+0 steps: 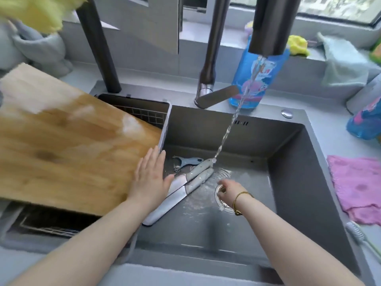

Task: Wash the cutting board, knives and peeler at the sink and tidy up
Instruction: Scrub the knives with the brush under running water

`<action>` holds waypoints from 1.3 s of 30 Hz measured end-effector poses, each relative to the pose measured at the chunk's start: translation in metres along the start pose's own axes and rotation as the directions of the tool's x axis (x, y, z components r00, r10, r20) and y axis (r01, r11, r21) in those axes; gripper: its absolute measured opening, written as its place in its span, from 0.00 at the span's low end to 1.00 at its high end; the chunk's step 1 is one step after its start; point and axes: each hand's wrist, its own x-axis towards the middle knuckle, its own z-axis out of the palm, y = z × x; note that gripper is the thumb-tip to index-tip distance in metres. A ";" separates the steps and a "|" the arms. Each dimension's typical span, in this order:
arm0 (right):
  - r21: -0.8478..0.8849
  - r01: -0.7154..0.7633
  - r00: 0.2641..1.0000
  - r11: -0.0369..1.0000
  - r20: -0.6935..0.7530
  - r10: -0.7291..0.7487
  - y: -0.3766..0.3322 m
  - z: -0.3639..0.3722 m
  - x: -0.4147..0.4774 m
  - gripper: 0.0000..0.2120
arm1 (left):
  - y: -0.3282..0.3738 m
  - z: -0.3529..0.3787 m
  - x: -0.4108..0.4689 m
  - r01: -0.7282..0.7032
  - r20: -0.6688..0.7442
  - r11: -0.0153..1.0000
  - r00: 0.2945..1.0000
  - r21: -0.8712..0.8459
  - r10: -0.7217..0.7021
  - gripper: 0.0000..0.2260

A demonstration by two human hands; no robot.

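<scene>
- The sink (288,153) is wet on its floor, with water pooling toward the middle.
- The board (61,141) lies tilted across the left side, propped over the basket (165,124). Its surface is patchy wet and dry. It is out of the basin and looks rinsed, though I cannot tell whether it was scrubbed.
- The tap (270,25) is running. Its stream (228,129) lands on the handle end of the upper knife.
- A pink cloth (358,186) lies on the counter to the right, well apart from the basin.
- The two knives (199,178) lie side by side on the sink floor, handles toward the stream and blades pointing toward the near left.
- The left hand (151,178) is flat with fingers straight and together. It presses at the board's right edge beside the basket wall and grips nothing.
- The right hand (227,187) hangs over the drain (225,203) with fingers bent down toward it. Whether they pinch the strainer or just touch it cannot be told.
- The peeler (188,162) rests on the floor just behind the knives, touching the upper handle.
- Judged step: the board is being parked while the knives and peeler wait for washing.
- The next move likely calls for taking a knife by its handle, well away from the blade, and bringing it under the stream.
</scene>
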 end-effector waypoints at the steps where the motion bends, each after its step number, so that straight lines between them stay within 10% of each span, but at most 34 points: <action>1: -0.056 0.038 0.999 0.998 0.021 -0.037 -0.004 0.001 0.014 0.21 | 0.000 0.002 0.001 0.015 -0.002 1.000 1.000 0.023 -0.015 0.28; 10: -0.450 0.372 0.926 0.812 0.127 -0.355 -0.048 0.001 0.107 0.30 | -0.006 0.015 0.014 -0.018 -0.051 0.956 0.998 0.292 0.034 0.34; 19: -0.656 0.394 0.919 0.644 0.289 -0.268 -0.047 0.013 0.121 0.27 | 0.001 0.004 0.013 -0.004 0.068 0.967 0.998 0.253 -0.014 0.30; 39: -0.537 0.226 0.903 0.812 0.429 0.033 -0.009 0.018 0.077 0.19 | 0.001 0.002 0.011 0.017 0.134 0.989 0.990 0.144 -0.036 0.25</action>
